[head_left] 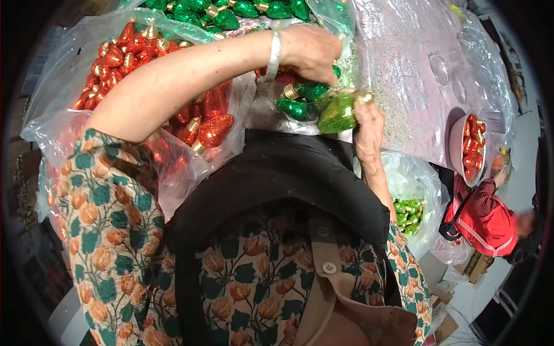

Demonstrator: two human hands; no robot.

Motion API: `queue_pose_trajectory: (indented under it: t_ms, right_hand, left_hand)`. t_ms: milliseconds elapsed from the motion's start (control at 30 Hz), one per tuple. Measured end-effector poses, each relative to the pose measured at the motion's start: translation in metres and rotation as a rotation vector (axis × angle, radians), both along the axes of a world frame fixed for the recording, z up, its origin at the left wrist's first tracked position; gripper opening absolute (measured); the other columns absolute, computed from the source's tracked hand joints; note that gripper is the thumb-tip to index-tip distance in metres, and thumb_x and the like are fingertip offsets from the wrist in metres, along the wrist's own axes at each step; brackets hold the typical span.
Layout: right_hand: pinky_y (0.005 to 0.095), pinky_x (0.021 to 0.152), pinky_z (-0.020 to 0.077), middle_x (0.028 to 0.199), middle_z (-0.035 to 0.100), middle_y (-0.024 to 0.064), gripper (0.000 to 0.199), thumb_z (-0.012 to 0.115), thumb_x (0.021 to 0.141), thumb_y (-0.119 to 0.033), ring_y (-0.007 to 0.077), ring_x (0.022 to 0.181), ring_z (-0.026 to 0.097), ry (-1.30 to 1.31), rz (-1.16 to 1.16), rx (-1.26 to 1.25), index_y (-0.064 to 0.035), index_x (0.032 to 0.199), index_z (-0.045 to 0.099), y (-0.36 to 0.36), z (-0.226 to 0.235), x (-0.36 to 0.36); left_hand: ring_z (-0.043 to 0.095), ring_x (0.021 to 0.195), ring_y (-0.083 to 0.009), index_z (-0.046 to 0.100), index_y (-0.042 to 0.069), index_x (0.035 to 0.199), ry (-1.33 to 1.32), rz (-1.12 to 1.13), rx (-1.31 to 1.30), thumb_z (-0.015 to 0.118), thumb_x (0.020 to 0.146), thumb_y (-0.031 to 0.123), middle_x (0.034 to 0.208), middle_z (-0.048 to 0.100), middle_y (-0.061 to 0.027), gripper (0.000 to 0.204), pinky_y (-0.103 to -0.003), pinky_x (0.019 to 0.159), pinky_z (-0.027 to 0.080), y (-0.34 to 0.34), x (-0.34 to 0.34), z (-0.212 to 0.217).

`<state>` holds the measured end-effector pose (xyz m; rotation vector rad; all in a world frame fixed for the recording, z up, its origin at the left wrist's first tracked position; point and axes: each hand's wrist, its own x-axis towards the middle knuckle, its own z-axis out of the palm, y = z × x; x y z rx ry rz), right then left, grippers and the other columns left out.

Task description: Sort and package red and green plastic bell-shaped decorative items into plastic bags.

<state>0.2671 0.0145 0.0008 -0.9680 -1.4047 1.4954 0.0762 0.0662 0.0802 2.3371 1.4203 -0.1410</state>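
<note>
My right hand (368, 128) grips a light green glittery bulb-shaped ornament (337, 113) with a gold cap. My left hand (310, 52), a pale band on its wrist, reaches across with fingers curled down onto a small heap of darker green bulb ornaments (300, 102) lying on the clear plastic; whether it holds one I cannot tell. Both hands meet just above the black apron on my chest.
A clear bag of red glitter bulbs (138, 63) lies left, a bag of green ones (231, 11) at the top. Glitter-dusted plastic sheeting (415, 63) covers the table. A white bowl of red bulbs (470, 147) and a person in red (485, 216) are right; a green-bulb bag (410, 210) hangs below.
</note>
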Motion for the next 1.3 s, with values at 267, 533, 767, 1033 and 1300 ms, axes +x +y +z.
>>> queue_pose_trajectory:
  t_ms: [267,533,767,1033,1300]
  right_hand:
    - [0.023,0.076,0.04,0.089,0.06,0.0023,0.025,0.05,0.092,-0.023,0.011,0.082,0.052,0.117,-0.158,-0.014,-0.0021,0.101,0.06,-0.014,-0.029,0.0]
    - [0.0314,0.074,0.0441,0.089,0.061,0.0123,0.022,0.056,0.083,-0.014,0.021,0.081,0.058,-0.41,0.229,0.517,0.002,0.098,0.058,-0.011,0.006,0.003]
    - [0.0346,0.068,0.0455,0.081,0.058,0.016,0.019,0.062,0.08,-0.015,0.0301,0.076,0.06,-0.427,0.548,0.391,0.0008,0.09,0.057,0.004,0.016,-0.004]
    - [0.0326,0.07,0.0444,0.083,0.058,0.0143,0.02,0.062,0.079,-0.015,0.0267,0.079,0.06,-0.413,0.497,0.281,0.0004,0.091,0.058,0.006,0.014,-0.003]
    - [0.029,0.075,0.0432,0.09,0.06,0.011,0.025,0.061,0.08,-0.016,0.0196,0.083,0.057,-0.329,0.467,0.208,-0.0005,0.1,0.059,-0.002,0.009,-0.006]
  left_hand:
    - [0.062,0.083,-0.0342,0.063,-0.004,0.076,0.198,-0.077,-0.11,0.067,0.073,0.038,0.08,0.063,-0.022,0.042,-0.042,0.072,0.049,-0.015,0.027,-0.009]
    - [0.062,0.065,-0.0292,0.065,0.004,0.068,-0.222,-0.394,0.439,0.061,0.069,0.019,0.065,0.062,-0.0115,0.015,-0.038,0.059,0.05,-0.014,-0.012,-0.06]
    - [0.058,0.071,-0.0259,0.056,0.008,0.072,-0.052,-0.396,0.541,0.053,0.073,0.012,0.068,0.056,-0.0079,0.005,-0.038,0.061,0.044,-0.006,-0.005,-0.075]
    - [0.06,0.073,-0.0251,0.057,0.009,0.075,-0.108,-0.272,0.478,0.054,0.069,0.01,0.074,0.058,-0.0085,0.007,-0.037,0.066,0.046,-0.004,-0.01,-0.058]
    - [0.059,0.072,-0.0214,0.058,0.01,0.08,-0.19,-0.316,0.78,0.059,0.069,0.011,0.069,0.055,-0.0051,0.011,-0.037,0.075,0.043,-0.012,-0.003,-0.066]
